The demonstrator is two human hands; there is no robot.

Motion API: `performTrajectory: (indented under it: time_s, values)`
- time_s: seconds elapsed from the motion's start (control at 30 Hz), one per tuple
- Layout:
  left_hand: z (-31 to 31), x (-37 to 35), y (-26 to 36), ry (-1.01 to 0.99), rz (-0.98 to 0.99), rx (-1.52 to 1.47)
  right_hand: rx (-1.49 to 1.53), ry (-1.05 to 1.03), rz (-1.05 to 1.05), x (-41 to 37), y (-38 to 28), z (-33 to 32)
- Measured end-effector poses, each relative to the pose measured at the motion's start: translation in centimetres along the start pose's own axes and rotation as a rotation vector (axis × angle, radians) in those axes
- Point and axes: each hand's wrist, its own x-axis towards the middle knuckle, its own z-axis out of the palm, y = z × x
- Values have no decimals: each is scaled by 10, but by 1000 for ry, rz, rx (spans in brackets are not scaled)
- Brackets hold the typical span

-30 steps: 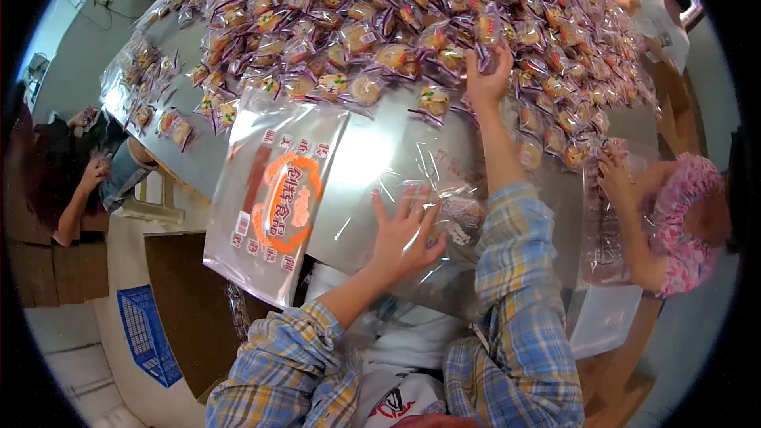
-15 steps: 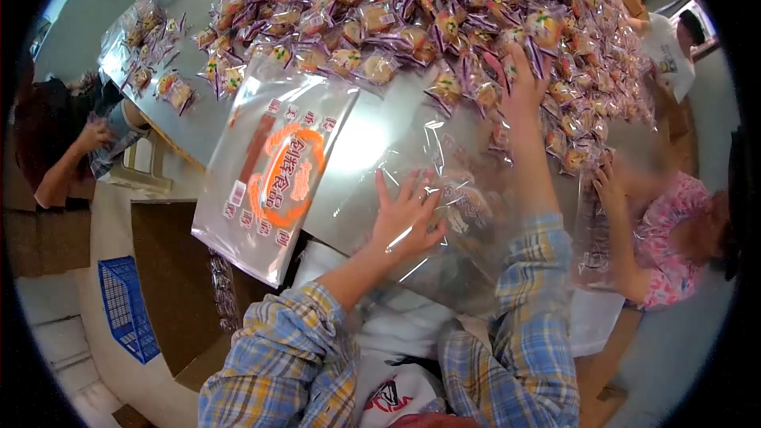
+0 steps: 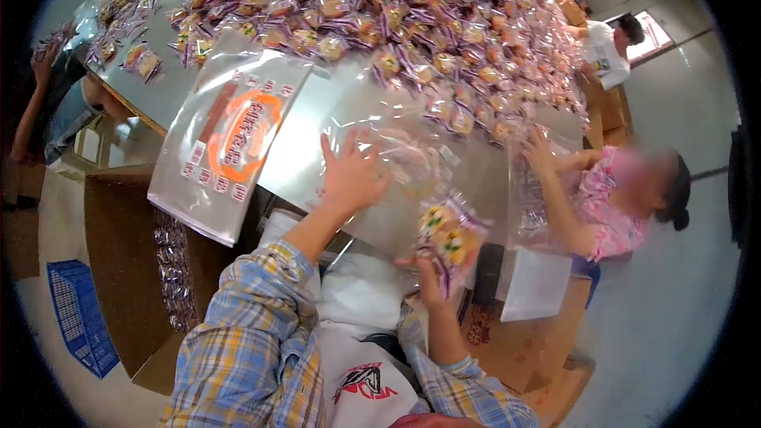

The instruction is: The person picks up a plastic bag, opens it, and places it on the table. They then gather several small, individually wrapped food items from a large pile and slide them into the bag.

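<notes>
In the head view, the left hand [image 3: 353,178] is lying palm down on a clear bag [image 3: 408,170] on the tabletop [image 3: 295,160], its fingers spreading wide open. The right hand [image 3: 434,284] is holding a wrapped snack [image 3: 456,231] upright over the near edge, its fingers closing around the lower end of the wrapper. Printed bags [image 3: 230,139] are lying just beside the left hand, and a large pile of wrapped snacks [image 3: 372,12] is covering the far side. Below the printed bags, an open cardboard box [image 3: 123,246] is standing near a blue basket [image 3: 79,319]
</notes>
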Motion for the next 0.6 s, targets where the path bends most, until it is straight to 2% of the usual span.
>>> performTrajectory:
  time_s: [0.1, 0.23, 0.33, 0.37, 0.47, 0.6]
  values:
    - [10, -9, 15, 70, -76, -30, -13, 7, 94, -45, -4, 11]
    - [24, -26, 33, 306, -181, -278, -259, -169, -139, -72, -7, 24]
    - [-7, -40, 54, 310, -276, -330, -394, -260, -326, -83, 3, 8]
    - [-2, -46, 56, 443, -225, -216, -458, -263, -376, -81, 1, 2]
    - [-31, -60, 58, 222, -133, -251, -560, -225, -399, -90, -9, -11]
    - [-34, -73, 62, 269, -42, -110, -613, -152, -451, -97, -10, -14]
